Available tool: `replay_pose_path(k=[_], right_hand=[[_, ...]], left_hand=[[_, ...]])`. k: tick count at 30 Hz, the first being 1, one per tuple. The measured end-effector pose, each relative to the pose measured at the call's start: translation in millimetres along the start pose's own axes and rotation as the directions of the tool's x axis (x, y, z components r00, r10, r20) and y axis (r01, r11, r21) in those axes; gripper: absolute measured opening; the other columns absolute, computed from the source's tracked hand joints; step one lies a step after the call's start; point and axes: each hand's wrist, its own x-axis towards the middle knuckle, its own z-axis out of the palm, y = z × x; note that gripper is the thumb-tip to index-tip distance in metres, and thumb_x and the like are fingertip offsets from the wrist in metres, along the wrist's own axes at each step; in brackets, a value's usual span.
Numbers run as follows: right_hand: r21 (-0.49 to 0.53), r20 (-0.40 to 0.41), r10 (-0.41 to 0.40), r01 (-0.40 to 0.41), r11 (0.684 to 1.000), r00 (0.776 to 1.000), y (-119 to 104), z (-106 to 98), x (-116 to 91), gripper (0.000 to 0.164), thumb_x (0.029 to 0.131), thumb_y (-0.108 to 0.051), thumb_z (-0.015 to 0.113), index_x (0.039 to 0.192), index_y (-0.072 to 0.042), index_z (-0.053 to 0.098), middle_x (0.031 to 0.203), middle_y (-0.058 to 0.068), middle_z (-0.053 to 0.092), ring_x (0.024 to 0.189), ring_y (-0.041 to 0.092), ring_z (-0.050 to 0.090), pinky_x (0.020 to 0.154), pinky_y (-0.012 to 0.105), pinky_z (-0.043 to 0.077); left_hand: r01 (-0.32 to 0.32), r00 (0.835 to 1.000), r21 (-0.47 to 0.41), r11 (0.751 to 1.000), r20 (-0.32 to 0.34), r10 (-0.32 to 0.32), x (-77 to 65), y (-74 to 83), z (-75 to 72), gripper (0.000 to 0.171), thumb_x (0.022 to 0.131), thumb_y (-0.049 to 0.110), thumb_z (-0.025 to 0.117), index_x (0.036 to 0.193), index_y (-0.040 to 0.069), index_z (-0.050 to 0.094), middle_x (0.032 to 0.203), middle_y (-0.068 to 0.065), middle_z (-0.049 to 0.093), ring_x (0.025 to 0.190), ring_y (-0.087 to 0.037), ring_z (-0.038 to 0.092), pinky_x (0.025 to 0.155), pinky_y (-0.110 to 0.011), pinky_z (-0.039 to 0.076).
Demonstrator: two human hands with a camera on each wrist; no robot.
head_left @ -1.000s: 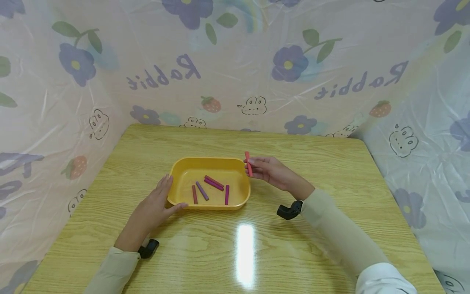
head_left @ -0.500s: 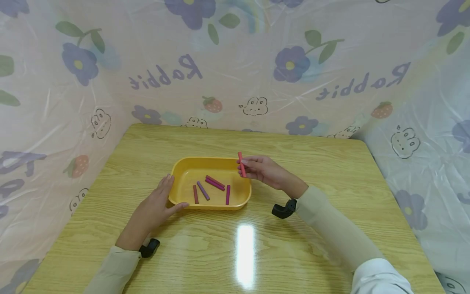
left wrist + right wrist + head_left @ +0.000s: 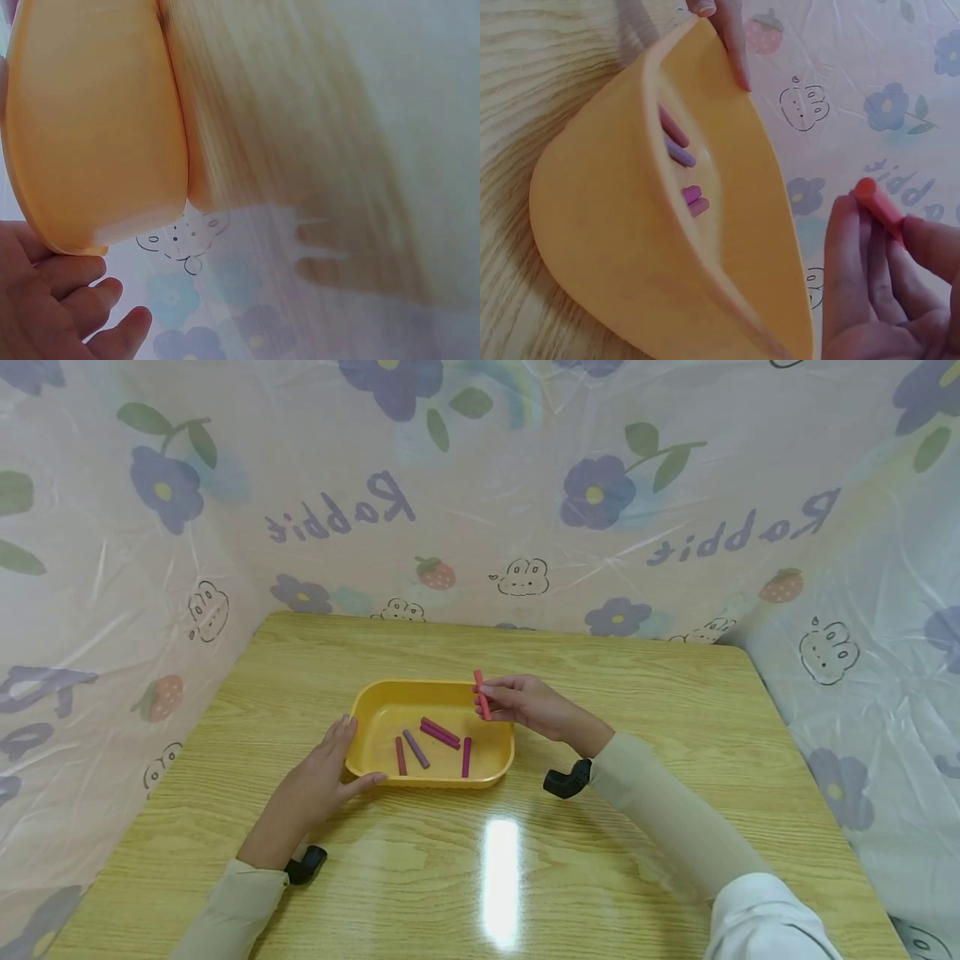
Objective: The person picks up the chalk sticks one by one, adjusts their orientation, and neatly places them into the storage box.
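My right hand (image 3: 542,703) pinches a red crayon (image 3: 482,695) between thumb and fingers, over the right end of a yellow plastic tray (image 3: 431,783). In the right wrist view the crayon's round end (image 3: 866,186) points up past the fingertips. At the tray's near left corner rests my left hand (image 3: 309,793), its fingers along the left wall and its thumb on the front rim. Inside the tray lie several crayons: a dull red one (image 3: 401,756), a purple one (image 3: 416,748), a magenta one (image 3: 467,757) and a touching red and magenta pair (image 3: 440,733).
The tray stands on a wood-grain table (image 3: 637,852). A patterned plastic sheet (image 3: 465,485) hangs behind and along both sides. Black devices are strapped at both wrists, one by the left sleeve (image 3: 251,893) and one by the right sleeve (image 3: 667,810).
My right hand has moved left with the red crayon, from the tray's right edge to over its inside. The left hand stays at the tray's corner.
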Motion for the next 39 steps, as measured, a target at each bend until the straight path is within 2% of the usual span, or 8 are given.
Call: replay_pose_path(k=[3, 6, 13, 20, 29, 36, 39], right_hand=[[-0.057, -0.018, 0.013, -0.014, 0.998, 1.0, 0.4, 1.5, 4.1, 0.046, 0.097, -0.016, 0.051, 0.13, 0.014, 0.043, 0.114, 0.017, 0.059, 0.101, 0.028, 0.06, 0.092, 0.041, 0.046], [-0.104, -0.035, 0.023, -0.026, 0.994, 0.999, 0.4, 5.8, 6.5, 0.042, 0.096, -0.017, 0.054, 0.127, 0.011, 0.049, 0.114, 0.023, 0.058, 0.103, 0.031, 0.059, 0.089, 0.04, 0.048], [-0.17, -0.061, 0.042, -0.052, 0.984, 0.997, 3.4, 14.6, 11.9, 0.041, 0.096, -0.015, 0.053, 0.125, 0.013, 0.05, 0.122, 0.034, 0.049, 0.098, 0.024, 0.061, 0.092, 0.047, 0.044], [-0.303, -0.064, 0.033, -0.051, 0.952, 0.997, 8.8, 20.5, 16.4, 0.039, 0.096, -0.016, 0.053, 0.123, 0.013, 0.052, 0.115, 0.031, 0.056, 0.104, 0.039, 0.058, 0.088, 0.047, 0.047], [-0.477, -0.09, 0.007, -0.049, 0.877, 0.996, 11.7, 29.7, 24.6, 0.033, 0.096, -0.015, 0.052, 0.115, 0.011, 0.059, 0.101, 0.027, 0.063, 0.087, 0.028, 0.064, 0.08, 0.04, 0.053], [-0.596, -0.162, 0.003, -0.1, 0.797, 0.987, 11.9, 35.8, 35.9, 0.03, 0.095, -0.016, 0.056, 0.109, 0.008, 0.064, 0.092, 0.016, 0.067, 0.079, 0.018, 0.066, 0.073, 0.033, 0.055], [-0.618, -0.192, 0.016, -0.134, 0.775, 0.981, 12.0, 38.5, 40.2, 0.028, 0.094, -0.016, 0.057, 0.107, 0.007, 0.066, 0.09, 0.013, 0.068, 0.077, 0.016, 0.065, 0.07, 0.03, 0.055]], left_hand=[[-0.002, 1.0, 0.003, 1.0, 0.003, 0.002, 0.7, -0.1, 0.0, 0.104, 0.08, 0.074, 0.043, 0.15, 0.007, 0.004, 0.154, -0.015, 0.007, 0.138, -0.033, 0.015, 0.104, -0.055, 0.026], [-0.003, 1.0, 0.005, 1.0, 0.002, 0.003, 1.0, -0.2, -0.4, 0.104, 0.081, 0.073, 0.043, 0.15, 0.006, 0.004, 0.154, -0.015, 0.007, 0.139, -0.033, 0.015, 0.104, -0.054, 0.025], [-0.003, 1.0, 0.006, 1.0, 0.003, 0.003, 1.1, 1.1, -1.1, 0.104, 0.081, 0.073, 0.044, 0.15, 0.006, 0.005, 0.154, -0.015, 0.007, 0.139, -0.033, 0.015, 0.105, -0.054, 0.025], [-0.006, 1.0, 0.004, 1.0, -0.002, 0.006, 1.1, 1.5, -0.1, 0.103, 0.081, 0.072, 0.045, 0.15, 0.006, 0.004, 0.154, -0.015, 0.007, 0.138, -0.034, 0.016, 0.104, -0.055, 0.026], [0.002, 1.0, -0.002, 1.0, 0.013, -0.002, 2.1, 1.3, 2.4, 0.105, 0.08, 0.073, 0.044, 0.15, 0.007, 0.003, 0.154, -0.015, 0.006, 0.138, -0.035, 0.016, 0.104, -0.055, 0.025], [0.005, 1.0, -0.002, 1.0, 0.003, -0.005, 0.2, 1.9, 1.1, 0.104, 0.08, 0.073, 0.045, 0.15, 0.007, 0.004, 0.154, -0.016, 0.008, 0.138, -0.034, 0.015, 0.104, -0.055, 0.025], [0.008, 1.0, -0.003, 1.0, 0.0, -0.008, -0.3, 2.1, 1.2, 0.105, 0.08, 0.072, 0.046, 0.15, 0.006, 0.005, 0.154, -0.016, 0.009, 0.138, -0.034, 0.016, 0.104, -0.055, 0.025]])
